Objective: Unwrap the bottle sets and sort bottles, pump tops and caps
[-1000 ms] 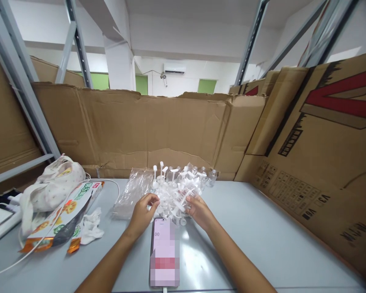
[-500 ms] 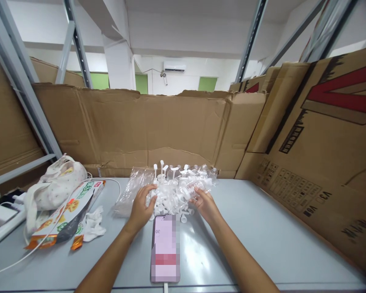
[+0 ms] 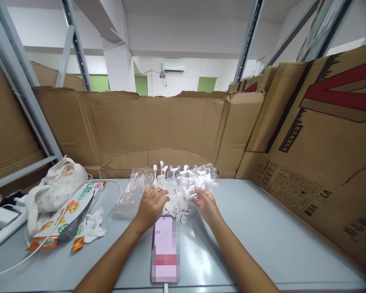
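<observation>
A pile of small white plastic parts lies at the middle of the table, with several parts standing upright at its back. My left hand is over the left side of the pile, its fingers bent and apart from the thumb; whether it grips a part is hidden. My right hand pinches the edge of a clear plastic bag that lies over the pile's right side. Flat clear plastic bags rest left of the pile. A phone lies in front, on a white cable.
At the left are a white cloth bag, a food packet, crumpled tissue and a power strip. Cardboard walls the back, and a large printed carton the right side.
My left hand has moved right, further over the white parts. The clear bag by my right hand has shifted and shines more; my right hand has hardly moved.
</observation>
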Tool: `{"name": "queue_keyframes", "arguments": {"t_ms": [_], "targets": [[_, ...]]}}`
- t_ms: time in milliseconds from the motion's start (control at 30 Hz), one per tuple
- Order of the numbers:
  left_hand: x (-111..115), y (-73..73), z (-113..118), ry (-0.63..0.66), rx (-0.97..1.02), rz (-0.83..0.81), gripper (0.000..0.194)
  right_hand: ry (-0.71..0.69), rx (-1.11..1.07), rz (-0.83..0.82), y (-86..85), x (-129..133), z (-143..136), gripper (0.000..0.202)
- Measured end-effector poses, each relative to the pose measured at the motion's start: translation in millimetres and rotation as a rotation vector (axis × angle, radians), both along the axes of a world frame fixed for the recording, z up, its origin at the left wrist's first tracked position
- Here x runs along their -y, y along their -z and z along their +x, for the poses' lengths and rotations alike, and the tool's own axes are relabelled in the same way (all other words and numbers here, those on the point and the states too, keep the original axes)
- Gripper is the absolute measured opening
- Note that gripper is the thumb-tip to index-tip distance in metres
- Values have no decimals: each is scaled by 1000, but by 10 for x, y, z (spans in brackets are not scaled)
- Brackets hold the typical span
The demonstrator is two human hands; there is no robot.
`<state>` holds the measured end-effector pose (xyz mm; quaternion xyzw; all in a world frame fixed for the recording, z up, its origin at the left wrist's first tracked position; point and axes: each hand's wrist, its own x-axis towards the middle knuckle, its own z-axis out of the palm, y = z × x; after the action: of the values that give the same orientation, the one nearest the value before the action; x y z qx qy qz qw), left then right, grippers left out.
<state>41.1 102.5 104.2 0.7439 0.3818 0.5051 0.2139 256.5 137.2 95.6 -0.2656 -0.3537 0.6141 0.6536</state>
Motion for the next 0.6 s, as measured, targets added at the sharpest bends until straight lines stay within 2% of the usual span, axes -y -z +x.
{"name": "queue_keyframes", "arguments": {"t_ms": [133, 267, 467, 600], "targets": [[-126, -131, -28, -145, -132, 155, 18, 124, -92, 26, -77, 22, 61, 28], [-160, -230, 106, -162, -43, 117, 20, 158, -35, 37, -58, 19, 61, 30], [-186, -261, 339, -55, 352, -142, 17, 196, -13, 40, 37, -45, 51, 37], [-338, -181, 340, 65, 685, -559, 28, 163, 0, 84, 35, -34, 34, 38]]}}
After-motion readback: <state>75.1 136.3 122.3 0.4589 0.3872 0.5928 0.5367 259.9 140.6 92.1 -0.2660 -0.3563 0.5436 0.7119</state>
